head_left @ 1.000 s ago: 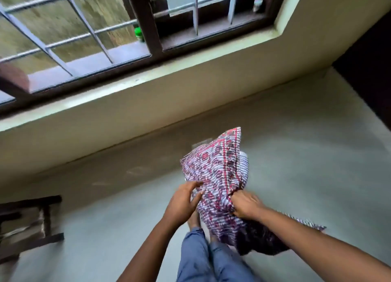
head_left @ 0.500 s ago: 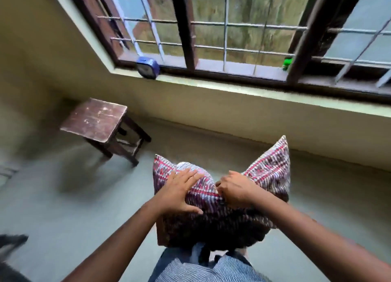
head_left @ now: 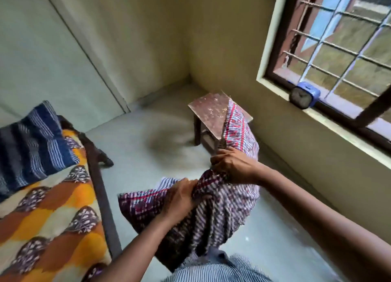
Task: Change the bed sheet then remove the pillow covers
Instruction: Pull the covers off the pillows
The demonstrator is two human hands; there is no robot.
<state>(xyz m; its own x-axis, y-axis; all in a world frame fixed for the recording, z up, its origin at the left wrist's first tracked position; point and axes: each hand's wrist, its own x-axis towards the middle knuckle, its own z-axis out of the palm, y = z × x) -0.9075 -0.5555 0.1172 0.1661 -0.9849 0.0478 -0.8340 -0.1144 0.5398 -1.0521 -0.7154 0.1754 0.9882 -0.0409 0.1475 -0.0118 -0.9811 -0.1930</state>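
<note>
I hold a pillow in a red, white and purple patterned cover against my body, above the floor. My left hand grips a bunch of the cover near its left corner. My right hand grips the cover's fabric higher up, where one corner sticks upward. On the left stands the bed with an orange, brown and cream patterned sheet. A blue striped pillow lies at its head.
A small worn wooden stool stands in the room's corner, behind the pillow. A blue alarm clock sits on the window sill at the right. The bed's dark wooden side rail runs along the grey floor.
My view has swung left, bringing the bed into sight. Both hands moved from pressing on the pillow top to bunching the cover in their grips.
</note>
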